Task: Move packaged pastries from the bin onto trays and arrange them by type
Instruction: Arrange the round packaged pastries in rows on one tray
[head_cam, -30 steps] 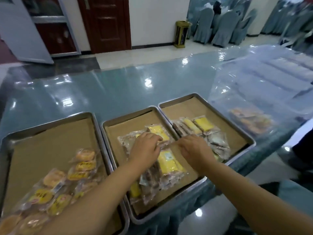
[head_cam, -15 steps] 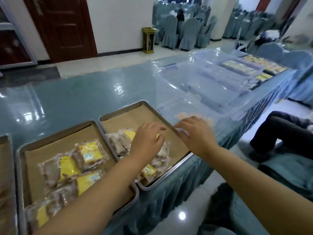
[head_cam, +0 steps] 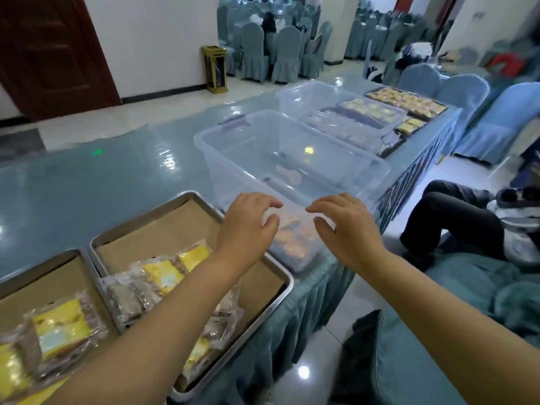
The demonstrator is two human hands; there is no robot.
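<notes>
A clear plastic bin (head_cam: 251, 135) stands on the table with a few orange packaged pastries (head_cam: 292, 238) at its near end. My left hand (head_cam: 248, 226) and my right hand (head_cam: 347, 226) hover side by side over the bin's near rim, fingers loosely curled, holding nothing. A metal tray (head_cam: 280, 276) lined with brown paper sits left of the bin and holds yellow and brown wrapped pastries (head_cam: 163, 276). Another tray (head_cam: 43, 258) at the far left carries more yellow packets (head_cam: 61, 325).
A second clear bin (head_cam: 306, 92) stands behind the first, with filled trays (head_cam: 406, 103) beyond it. A seated person's dark legs (head_cam: 455, 217) are on the right. Covered chairs (head_cam: 467, 89) line the table's far side. The table edge drops off just under my right hand.
The view has swung right from the trays toward the bin. Both hands left the pastries on the trays and moved up over the bin's near rim.
</notes>
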